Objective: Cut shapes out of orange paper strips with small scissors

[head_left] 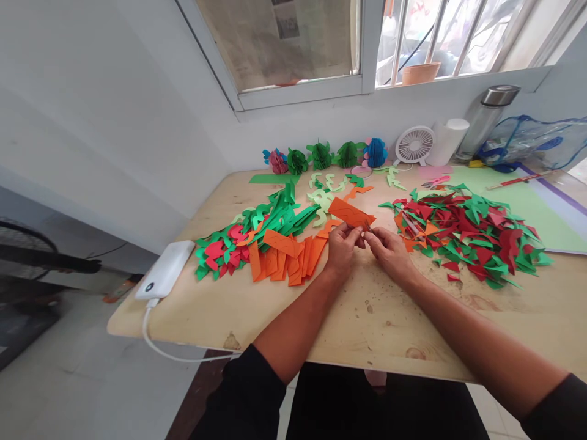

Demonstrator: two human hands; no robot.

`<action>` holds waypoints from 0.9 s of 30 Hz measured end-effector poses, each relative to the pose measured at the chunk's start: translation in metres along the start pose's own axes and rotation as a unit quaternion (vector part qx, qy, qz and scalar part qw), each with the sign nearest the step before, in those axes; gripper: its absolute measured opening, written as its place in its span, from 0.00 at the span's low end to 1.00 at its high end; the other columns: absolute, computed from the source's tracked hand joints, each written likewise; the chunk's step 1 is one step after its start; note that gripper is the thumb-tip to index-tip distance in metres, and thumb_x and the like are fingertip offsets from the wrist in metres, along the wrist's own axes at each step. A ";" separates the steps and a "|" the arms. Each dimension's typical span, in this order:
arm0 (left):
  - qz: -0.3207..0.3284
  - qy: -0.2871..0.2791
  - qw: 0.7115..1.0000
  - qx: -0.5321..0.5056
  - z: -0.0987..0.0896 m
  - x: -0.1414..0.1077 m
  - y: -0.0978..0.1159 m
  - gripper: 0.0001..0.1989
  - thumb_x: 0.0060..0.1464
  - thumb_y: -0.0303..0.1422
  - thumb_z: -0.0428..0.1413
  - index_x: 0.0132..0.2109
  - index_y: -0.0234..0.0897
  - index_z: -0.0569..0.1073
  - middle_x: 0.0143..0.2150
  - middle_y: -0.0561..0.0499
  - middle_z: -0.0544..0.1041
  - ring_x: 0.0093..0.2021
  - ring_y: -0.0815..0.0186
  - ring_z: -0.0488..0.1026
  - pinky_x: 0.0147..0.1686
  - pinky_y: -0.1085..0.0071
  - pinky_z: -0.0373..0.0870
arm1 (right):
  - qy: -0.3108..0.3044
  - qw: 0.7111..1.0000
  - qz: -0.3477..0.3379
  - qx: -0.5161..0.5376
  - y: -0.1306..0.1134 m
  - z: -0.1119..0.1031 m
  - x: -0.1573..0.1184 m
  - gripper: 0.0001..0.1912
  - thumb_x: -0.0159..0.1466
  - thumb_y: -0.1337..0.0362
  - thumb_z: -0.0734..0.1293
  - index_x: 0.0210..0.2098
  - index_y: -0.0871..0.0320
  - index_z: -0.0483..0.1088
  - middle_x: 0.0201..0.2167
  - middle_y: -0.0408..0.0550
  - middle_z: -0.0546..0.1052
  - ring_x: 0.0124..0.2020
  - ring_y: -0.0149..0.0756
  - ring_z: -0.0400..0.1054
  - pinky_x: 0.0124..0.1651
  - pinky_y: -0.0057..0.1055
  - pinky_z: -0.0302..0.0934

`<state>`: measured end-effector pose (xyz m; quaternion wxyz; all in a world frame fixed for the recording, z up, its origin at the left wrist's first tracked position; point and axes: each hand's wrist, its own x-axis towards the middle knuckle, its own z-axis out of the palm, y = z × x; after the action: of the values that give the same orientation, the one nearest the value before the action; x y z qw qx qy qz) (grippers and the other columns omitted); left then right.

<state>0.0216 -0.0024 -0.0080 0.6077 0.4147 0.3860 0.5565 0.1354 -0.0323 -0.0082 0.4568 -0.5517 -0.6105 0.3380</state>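
Note:
My left hand is closed on a folded strip of orange paper with a wavy line drawn along it. Close against it, at the paper's right end, is my right hand, its fingers closed. A small dark tip shows by those fingers, but what they hold is mostly hidden. Left of my hands lie several orange paper pieces, some with drawn lines. Behind these sits a heap of green paper cut-outs, with red paper cut-outs at its left.
At right lies a big pile of red and green scraps, pink-handled scissors behind it. Honeycomb paper figures, a white fan and a bottle line the wall. A power bank with a cable is at the left edge.

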 end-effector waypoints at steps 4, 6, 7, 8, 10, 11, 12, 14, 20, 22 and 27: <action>0.003 -0.001 1.000 -0.008 0.001 0.000 0.002 0.07 0.43 0.33 0.58 0.26 0.35 0.68 0.18 0.57 0.66 0.19 0.75 0.62 0.24 0.75 0.61 | -0.004 1.000 0.000 0.002 0.000 0.000 0.000 0.19 0.62 0.49 0.59 0.27 0.58 0.66 0.20 0.41 0.63 0.21 0.28 0.51 0.23 0.27 0.47; 0.005 0.000 1.000 -0.010 0.001 0.000 0.002 0.07 0.44 0.33 0.58 0.26 0.35 0.68 0.18 0.57 0.66 0.19 0.75 0.62 0.24 0.75 0.61 | -0.003 1.000 -0.004 0.003 -0.001 0.000 0.000 0.18 0.62 0.50 0.59 0.26 0.58 0.66 0.20 0.41 0.63 0.22 0.28 0.52 0.24 0.28 0.47; 0.005 0.001 1.000 -0.010 0.001 0.000 0.002 0.07 0.44 0.33 0.58 0.26 0.35 0.68 0.18 0.57 0.65 0.19 0.75 0.62 0.24 0.75 0.61 | -0.003 1.000 -0.003 0.005 -0.001 0.000 0.000 0.18 0.62 0.50 0.59 0.26 0.58 0.66 0.20 0.41 0.63 0.21 0.28 0.51 0.24 0.28 0.47; 0.006 0.001 1.000 -0.010 0.001 0.000 0.003 0.07 0.44 0.33 0.58 0.26 0.35 0.68 0.17 0.57 0.65 0.19 0.75 0.62 0.25 0.75 0.61 | -0.005 1.000 -0.002 0.007 -0.001 0.000 0.000 0.18 0.62 0.51 0.59 0.26 0.58 0.66 0.21 0.40 0.63 0.21 0.28 0.51 0.24 0.28 0.47; 0.007 0.001 1.000 -0.011 0.001 0.000 0.003 0.07 0.45 0.33 0.57 0.26 0.35 0.68 0.17 0.58 0.65 0.19 0.75 0.62 0.25 0.75 0.61 | -0.006 1.000 -0.001 0.010 -0.001 0.000 0.000 0.17 0.62 0.51 0.60 0.26 0.58 0.66 0.21 0.40 0.63 0.21 0.28 0.51 0.25 0.28 0.47; 0.008 0.001 1.000 -0.011 0.000 0.000 0.003 0.06 0.45 0.32 0.57 0.26 0.35 0.68 0.17 0.58 0.65 0.19 0.75 0.62 0.25 0.75 0.60 | -0.006 1.000 -0.002 0.010 -0.002 0.000 0.000 0.18 0.62 0.51 0.59 0.26 0.58 0.66 0.21 0.40 0.64 0.21 0.28 0.51 0.25 0.28 0.47; 0.007 0.001 1.000 -0.011 0.000 0.000 0.003 0.06 0.44 0.32 0.57 0.26 0.35 0.68 0.17 0.57 0.65 0.19 0.75 0.62 0.25 0.75 0.60 | -0.005 1.000 -0.002 0.009 -0.002 0.000 0.000 0.18 0.62 0.50 0.59 0.26 0.58 0.66 0.21 0.40 0.64 0.21 0.28 0.52 0.25 0.28 0.47; 0.006 0.003 1.000 -0.010 0.000 0.000 0.002 0.07 0.44 0.32 0.58 0.26 0.35 0.68 0.17 0.57 0.65 0.19 0.75 0.62 0.25 0.75 0.60 | -0.003 1.000 0.000 0.004 -0.002 0.000 -0.001 0.19 0.62 0.49 0.59 0.26 0.58 0.66 0.20 0.40 0.63 0.21 0.28 0.52 0.25 0.28 0.47; 0.001 0.008 1.000 -0.009 -0.001 0.001 0.000 0.08 0.44 0.34 0.58 0.25 0.35 0.68 0.17 0.57 0.65 0.19 0.76 0.61 0.24 0.75 0.60 | 0.001 1.000 0.001 -0.019 -0.002 0.000 0.000 0.19 0.62 0.48 0.59 0.26 0.58 0.65 0.19 0.39 0.58 0.22 0.29 0.51 0.24 0.28 0.46; 0.002 0.010 1.000 -0.007 -0.001 0.002 -0.001 0.08 0.44 0.34 0.58 0.25 0.35 0.67 0.17 0.57 0.65 0.19 0.75 0.62 0.24 0.75 0.60 | -0.001 1.000 -0.002 -0.027 -0.002 0.000 0.001 0.20 0.62 0.48 0.59 0.25 0.58 0.65 0.19 0.39 0.58 0.22 0.29 0.51 0.24 0.28 0.46; 0.002 0.014 1.000 -0.003 -0.001 0.002 -0.002 0.09 0.44 0.34 0.58 0.24 0.35 0.67 0.17 0.57 0.64 0.19 0.75 0.61 0.24 0.75 0.60 | 0.000 0.999 -0.008 -0.035 -0.001 0.000 0.001 0.20 0.61 0.47 0.59 0.26 0.58 0.66 0.19 0.40 0.60 0.21 0.29 0.51 0.25 0.29 0.46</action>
<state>0.0217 -0.0001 -0.0107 0.6023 0.4062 0.3920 0.5645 0.1349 -0.0312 -0.0072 0.4399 -0.5627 -0.6264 0.3122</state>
